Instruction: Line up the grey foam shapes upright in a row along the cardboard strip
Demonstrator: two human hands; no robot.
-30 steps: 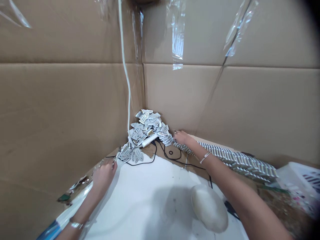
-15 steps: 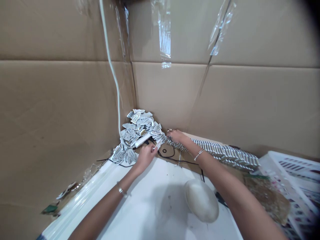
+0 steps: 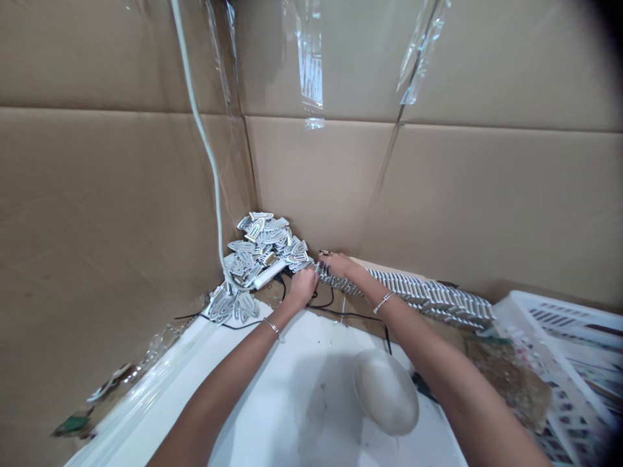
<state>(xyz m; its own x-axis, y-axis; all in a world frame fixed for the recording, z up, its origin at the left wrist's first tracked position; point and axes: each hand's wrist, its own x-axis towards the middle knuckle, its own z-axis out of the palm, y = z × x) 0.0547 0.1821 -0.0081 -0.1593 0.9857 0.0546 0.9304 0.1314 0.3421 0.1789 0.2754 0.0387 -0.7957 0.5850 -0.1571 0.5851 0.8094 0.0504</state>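
Observation:
Many thin, grey-white, arch-shaped pieces with slotted middles lie in a loose pile (image 3: 263, 240) in the cardboard corner. More of them stand packed on edge in a long row (image 3: 433, 295) along the right-hand wall. My left hand (image 3: 304, 285) is closed at the row's left end, its fingertips around an arch-shaped piece that they largely hide. Right beside it, my right hand (image 3: 337, 264) curls its fingers over that same end of the row, gripping the end pieces. The two hands nearly touch.
A white power strip (image 3: 270, 274) and its cable (image 3: 207, 149) lie against the pile. Thin black wires run along the table's back. A pale oval object (image 3: 386, 392) sits on the white tabletop (image 3: 257, 415). On the right are a white plastic basket (image 3: 540, 324) and a brown lump (image 3: 511, 383).
My left hand has moved right and slightly up, carrying an arch-shaped piece from beside the pile to the row's end. My right hand stays at the row. The view has shifted slightly.

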